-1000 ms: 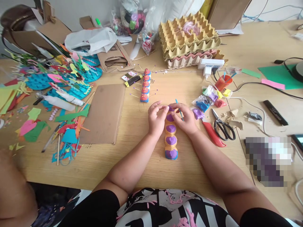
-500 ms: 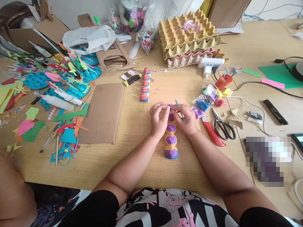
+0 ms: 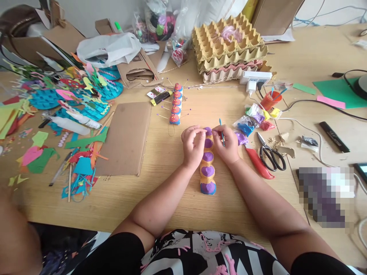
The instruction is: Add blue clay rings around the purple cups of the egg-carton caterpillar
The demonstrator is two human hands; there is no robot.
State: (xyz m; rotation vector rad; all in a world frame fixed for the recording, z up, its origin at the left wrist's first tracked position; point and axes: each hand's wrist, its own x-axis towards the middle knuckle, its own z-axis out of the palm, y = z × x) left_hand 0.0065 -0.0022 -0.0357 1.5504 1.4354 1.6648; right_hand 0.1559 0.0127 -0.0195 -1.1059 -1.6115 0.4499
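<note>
A strip of egg-carton bumps [image 3: 207,170], orange-yellow with purple caps and blue at the near end, lies lengthwise in front of me. On the left of its far end, my left hand [image 3: 193,143] has thumb and forefinger pinched together; whatever is between them is too small to name. Across from it, my right hand [image 3: 226,144] is closed around a thin blue modelling tool [image 3: 223,138] that stands nearly upright. A finished-looking caterpillar strip [image 3: 176,104], red and blue with thin pins at its sides, rests farther back.
Right of my hand lie bags of coloured clay [image 3: 246,126], a red knife [image 3: 260,164] and black scissors [image 3: 272,154]. A cardboard sheet [image 3: 123,137] and paper scraps are on the left. Egg trays [image 3: 229,46] are stacked behind. Another person's arm [image 3: 18,233] is at the lower left.
My hands have drawn slightly apart over the strip, so more of its far purple bumps shows. The blue tool has swung more upright in my right hand.
</note>
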